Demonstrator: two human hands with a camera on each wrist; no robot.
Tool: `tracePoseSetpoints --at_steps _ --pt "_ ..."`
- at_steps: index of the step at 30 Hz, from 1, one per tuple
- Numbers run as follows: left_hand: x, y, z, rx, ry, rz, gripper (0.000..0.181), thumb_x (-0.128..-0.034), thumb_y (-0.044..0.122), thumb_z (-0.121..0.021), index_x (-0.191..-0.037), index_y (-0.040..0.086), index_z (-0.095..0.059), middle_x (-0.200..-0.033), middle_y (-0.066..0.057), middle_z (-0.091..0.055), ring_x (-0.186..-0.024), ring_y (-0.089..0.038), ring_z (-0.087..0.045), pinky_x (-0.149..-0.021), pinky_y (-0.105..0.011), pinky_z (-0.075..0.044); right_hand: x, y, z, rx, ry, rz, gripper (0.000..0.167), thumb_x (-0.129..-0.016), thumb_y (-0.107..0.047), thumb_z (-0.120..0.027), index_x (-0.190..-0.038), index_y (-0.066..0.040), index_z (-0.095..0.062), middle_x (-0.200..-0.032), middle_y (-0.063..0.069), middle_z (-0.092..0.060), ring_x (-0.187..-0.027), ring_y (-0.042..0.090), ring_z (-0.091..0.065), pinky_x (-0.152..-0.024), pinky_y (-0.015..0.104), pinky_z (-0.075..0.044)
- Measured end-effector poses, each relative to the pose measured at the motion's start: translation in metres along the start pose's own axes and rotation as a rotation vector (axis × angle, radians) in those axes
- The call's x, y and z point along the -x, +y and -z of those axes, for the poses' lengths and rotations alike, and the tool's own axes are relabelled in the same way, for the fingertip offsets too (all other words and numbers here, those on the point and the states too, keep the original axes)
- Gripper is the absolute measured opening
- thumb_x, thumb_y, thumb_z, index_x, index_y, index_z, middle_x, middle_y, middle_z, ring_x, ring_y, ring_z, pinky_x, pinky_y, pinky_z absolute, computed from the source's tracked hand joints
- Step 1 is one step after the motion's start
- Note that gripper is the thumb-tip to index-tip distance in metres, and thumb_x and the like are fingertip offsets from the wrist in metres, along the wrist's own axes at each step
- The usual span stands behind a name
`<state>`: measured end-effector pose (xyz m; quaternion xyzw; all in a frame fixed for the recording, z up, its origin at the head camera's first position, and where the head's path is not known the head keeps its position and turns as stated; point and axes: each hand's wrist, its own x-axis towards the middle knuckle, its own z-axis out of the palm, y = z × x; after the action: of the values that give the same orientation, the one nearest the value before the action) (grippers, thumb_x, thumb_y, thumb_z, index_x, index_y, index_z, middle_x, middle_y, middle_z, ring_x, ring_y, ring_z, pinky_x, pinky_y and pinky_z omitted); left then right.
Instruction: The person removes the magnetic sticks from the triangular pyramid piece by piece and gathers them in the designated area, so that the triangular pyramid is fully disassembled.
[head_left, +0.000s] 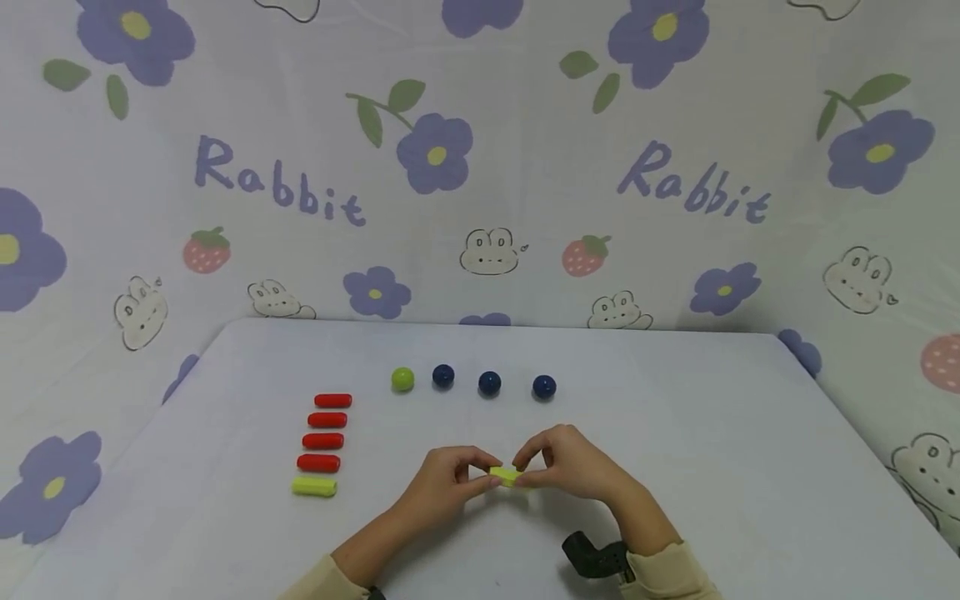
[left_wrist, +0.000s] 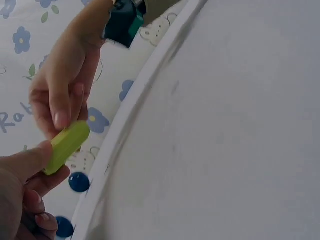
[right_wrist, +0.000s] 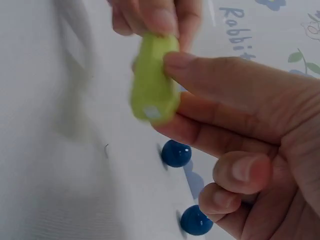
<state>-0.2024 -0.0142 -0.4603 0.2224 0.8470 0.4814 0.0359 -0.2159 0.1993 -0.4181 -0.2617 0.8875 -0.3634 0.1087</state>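
Note:
Above the white table, both hands hold one short yellow-green stick that looks like modelling clay. My left hand pinches its left end between thumb and fingers. At the other end, my right hand has thumb and fingertips on it. The right wrist view shows the stick large, with flat sides, a pale spot on its near end and the right thumb along its side. In the left wrist view the stick slants between the two hands, and the right fingertips touch its upper end.
Left of the hands, several red sticks lie in a column, with another yellow-green stick at its near end. Farther back, a green ball and three dark blue balls form a row. Printed cloth hangs behind the table.

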Motion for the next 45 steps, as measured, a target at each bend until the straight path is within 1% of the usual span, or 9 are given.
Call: tracePoseSetpoints --at_steps 2,5,10,18,21,24,31,39,45 --pt "0.007 -0.003 0.009 -0.006 -0.003 0.015 0.023 -0.0828 0.028 -0.07 -0.099 0.011 -0.071 -0.093 -0.003 -0.07 -0.049 -0.001 -0.035 -0.044 -0.016 -0.03 0.0 0.0 0.002 -0.005 -0.009 -0.008 0.02 -0.076 -0.025 -0.076 -0.089 -0.01 -0.074 -0.081 -0.003 -0.067 -0.057 0.007 -0.039 -0.048 0.018 -0.034" --pt "0.02 -0.007 0.024 -0.001 -0.01 0.07 0.027 -0.0823 0.029 -0.07 -0.102 0.011 -0.071 -0.082 -0.002 -0.065 -0.051 -0.003 -0.036 -0.045 -0.016 -0.03 -0.002 0.004 0.003 -0.012 -0.016 -0.023 0.021 -0.077 -0.025 -0.075 -0.091 -0.01 -0.074 -0.081 -0.003 -0.067 -0.056 0.007 -0.04 -0.049 0.019 -0.034" --pt "0.046 -0.014 0.047 0.003 0.001 0.162 0.029 -0.081 0.03 -0.071 -0.105 0.013 -0.07 -0.067 -0.001 -0.051 -0.053 -0.003 -0.037 -0.045 -0.015 -0.03 -0.004 0.024 0.0 -0.078 -0.024 -0.053 0.02 -0.077 -0.023 -0.075 -0.091 -0.008 -0.073 -0.075 0.0 -0.063 -0.055 0.007 -0.04 -0.049 0.019 -0.035" --pt "0.091 -0.032 0.086 -0.001 0.044 0.201 0.03 -0.0785 0.028 -0.073 -0.103 0.011 -0.07 -0.064 -0.002 -0.05 -0.05 -0.002 -0.035 -0.044 -0.016 -0.029 -0.002 0.056 -0.001 -0.274 0.004 -0.063 0.026 -0.077 -0.02 -0.076 -0.096 -0.004 -0.072 -0.079 0.005 -0.066 -0.051 0.003 -0.043 -0.048 0.018 -0.038" --pt "0.104 -0.042 0.102 0.02 0.039 0.225 0.03 -0.0789 0.026 -0.073 -0.104 0.009 -0.069 -0.066 -0.001 -0.05 -0.049 -0.001 -0.035 -0.043 -0.017 -0.031 0.0 0.062 0.0 -0.33 0.016 -0.073 0.027 -0.078 -0.019 -0.075 -0.099 -0.002 -0.071 -0.076 0.003 -0.063 -0.053 0.004 -0.043 -0.049 0.018 -0.037" --pt "0.115 -0.053 0.115 0.017 0.021 0.25 0.031 -0.0802 0.025 -0.072 -0.105 0.006 -0.068 -0.062 0.003 -0.047 -0.049 -0.001 -0.035 -0.043 -0.018 -0.032 0.001 0.068 0.002 -0.377 0.027 -0.069 0.028 -0.079 -0.017 -0.073 -0.102 0.0 -0.069 -0.082 0.005 -0.067 -0.055 0.005 -0.046 -0.05 0.019 -0.037" --pt "0.123 -0.07 0.131 -0.008 0.016 0.298 0.035 -0.081 0.029 -0.07 -0.107 0.007 -0.067 -0.055 0.005 -0.038 -0.048 -0.001 -0.034 -0.043 -0.017 -0.03 0.006 0.079 0.005 -0.452 0.043 -0.064 0.031 -0.081 -0.014 -0.071 -0.106 0.004 -0.066 -0.101 0.015 -0.069 -0.057 0.005 -0.048 -0.053 0.019 -0.041" --pt "0.124 -0.081 0.148 -0.021 0.012 0.262 0.033 -0.0814 0.026 -0.07 -0.108 0.008 -0.068 -0.057 0.004 -0.038 -0.049 -0.003 -0.035 -0.042 -0.02 -0.03 0.007 0.083 0.005 -0.483 0.043 -0.088 0.034 -0.08 -0.017 -0.072 -0.107 0.003 -0.066 -0.098 0.002 -0.071 -0.058 0.005 -0.05 -0.055 0.019 -0.044" --pt "0.126 -0.088 0.157 -0.03 -0.009 0.314 0.035 -0.0811 0.028 -0.071 -0.11 0.008 -0.068 -0.059 0.002 -0.038 -0.051 -0.004 -0.036 -0.044 -0.018 -0.03 0.008 0.082 0.003 -0.487 0.029 -0.072 0.033 -0.081 -0.015 -0.071 -0.108 0.004 -0.065 -0.103 0.011 -0.07 -0.058 0.004 -0.051 -0.055 0.019 -0.045"
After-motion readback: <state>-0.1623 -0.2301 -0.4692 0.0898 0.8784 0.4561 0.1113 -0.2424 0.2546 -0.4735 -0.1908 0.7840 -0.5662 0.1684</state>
